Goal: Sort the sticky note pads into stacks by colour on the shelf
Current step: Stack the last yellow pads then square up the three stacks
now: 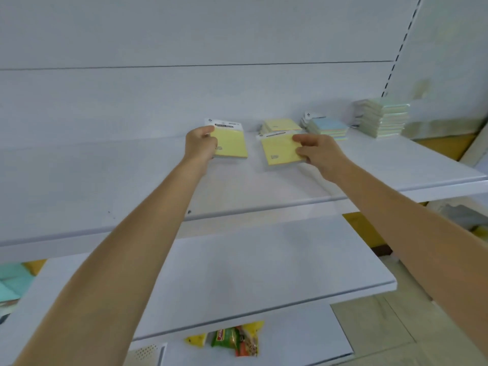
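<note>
My left hand (201, 145) grips a yellow sticky note pad (232, 143) by its left edge, over the upper white shelf (105, 180). My right hand (315, 151) pinches a second yellow pad (280, 151) at its right edge, just to the right of the first. Behind that pad lies a low stack of pale yellow pads (281, 124). Further right sits a stack topped with a blue pad (327, 128). A taller stack of pale green pads (383, 117) stands at the far right of the shelf, by the back wall.
A second white shelf (250, 273) juts out below the upper one. Snack packets (235, 339) lie on the lowest level beneath it. Turquoise items (13, 281) show at the lower left. The slotted upright (401, 46) runs up the back wall at right.
</note>
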`<state>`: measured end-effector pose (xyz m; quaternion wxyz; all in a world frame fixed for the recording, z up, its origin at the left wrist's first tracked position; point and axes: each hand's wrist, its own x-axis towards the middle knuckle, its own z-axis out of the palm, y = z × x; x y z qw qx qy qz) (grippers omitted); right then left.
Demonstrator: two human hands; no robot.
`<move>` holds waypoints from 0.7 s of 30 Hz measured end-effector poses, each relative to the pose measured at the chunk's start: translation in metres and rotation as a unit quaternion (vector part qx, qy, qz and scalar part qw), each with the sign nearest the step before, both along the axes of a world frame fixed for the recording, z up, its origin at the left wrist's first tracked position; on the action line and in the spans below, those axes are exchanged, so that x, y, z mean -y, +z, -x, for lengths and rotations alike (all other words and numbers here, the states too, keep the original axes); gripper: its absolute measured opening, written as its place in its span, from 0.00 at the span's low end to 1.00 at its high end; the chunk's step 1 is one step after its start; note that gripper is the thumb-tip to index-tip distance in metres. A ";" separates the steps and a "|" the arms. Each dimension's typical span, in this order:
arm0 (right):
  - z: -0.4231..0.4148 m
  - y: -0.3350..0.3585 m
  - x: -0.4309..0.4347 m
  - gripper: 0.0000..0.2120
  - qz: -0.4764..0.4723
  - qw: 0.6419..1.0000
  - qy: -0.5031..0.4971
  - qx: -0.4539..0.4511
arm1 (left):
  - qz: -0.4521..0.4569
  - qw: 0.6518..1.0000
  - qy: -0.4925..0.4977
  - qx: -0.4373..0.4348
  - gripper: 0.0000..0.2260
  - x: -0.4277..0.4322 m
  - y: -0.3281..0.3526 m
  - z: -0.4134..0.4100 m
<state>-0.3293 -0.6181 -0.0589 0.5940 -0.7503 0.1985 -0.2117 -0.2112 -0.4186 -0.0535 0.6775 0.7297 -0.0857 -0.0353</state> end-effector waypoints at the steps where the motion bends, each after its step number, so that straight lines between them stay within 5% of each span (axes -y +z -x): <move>1: -0.004 0.002 0.006 0.19 0.003 1.000 0.002 0.006 | 0.005 1.000 0.005 0.001 0.21 0.006 0.003 -0.005; 10: -0.054 0.031 0.063 0.19 0.020 0.997 -0.035 0.066 | 0.051 0.998 0.018 0.029 0.20 0.062 0.022 -0.047; 21: -0.117 0.021 0.092 0.18 0.153 0.988 0.000 -0.011 | 0.066 0.995 0.061 0.042 0.18 0.080 0.031 -0.070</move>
